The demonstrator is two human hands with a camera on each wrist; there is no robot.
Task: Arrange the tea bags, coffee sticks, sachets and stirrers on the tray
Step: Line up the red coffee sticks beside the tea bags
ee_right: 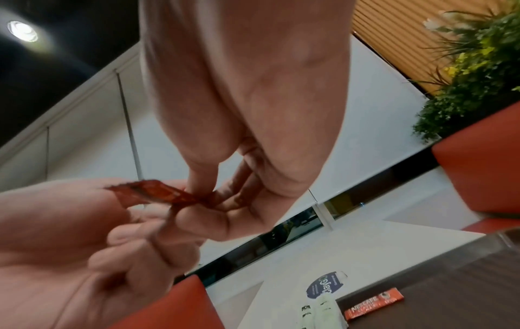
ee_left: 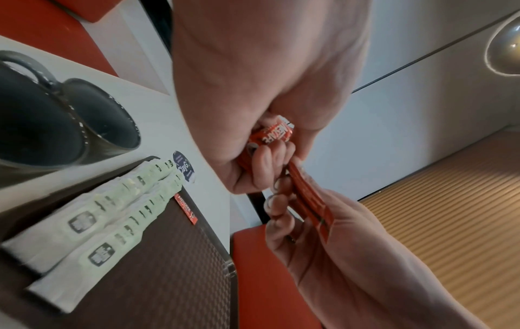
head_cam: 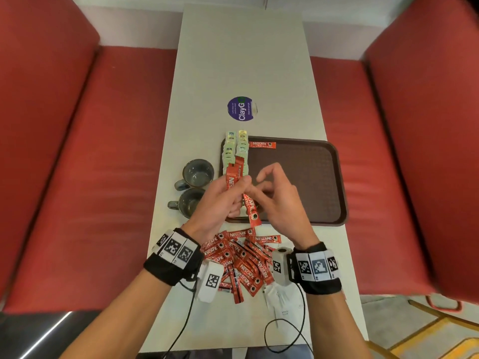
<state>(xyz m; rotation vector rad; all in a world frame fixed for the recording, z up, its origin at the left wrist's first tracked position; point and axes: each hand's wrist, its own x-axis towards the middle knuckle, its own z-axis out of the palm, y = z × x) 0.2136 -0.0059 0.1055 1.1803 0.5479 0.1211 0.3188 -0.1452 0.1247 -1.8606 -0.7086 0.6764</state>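
Café or canteen booth: red padded seats (head_cam: 64,156) flank a narrow white bench (head_cam: 241,60); a brown serving tray (head_cam: 305,182), two grey cups (head_cam: 197,174), a round "ClayGo" sticker (head_cam: 240,109); recessed ceiling light (ee_right: 22,31); slatted wood wall and greenery (ee_right: 478,66) behind.

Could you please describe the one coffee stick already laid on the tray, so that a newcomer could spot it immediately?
Find the brown tray on the white table. Along its left edge run two rows of pale green tea bags. The coffee stick lies flat beside their far end, at the tray's far edge. It is the only red stick lying alone on the tray, neither held nor in the loose pile.
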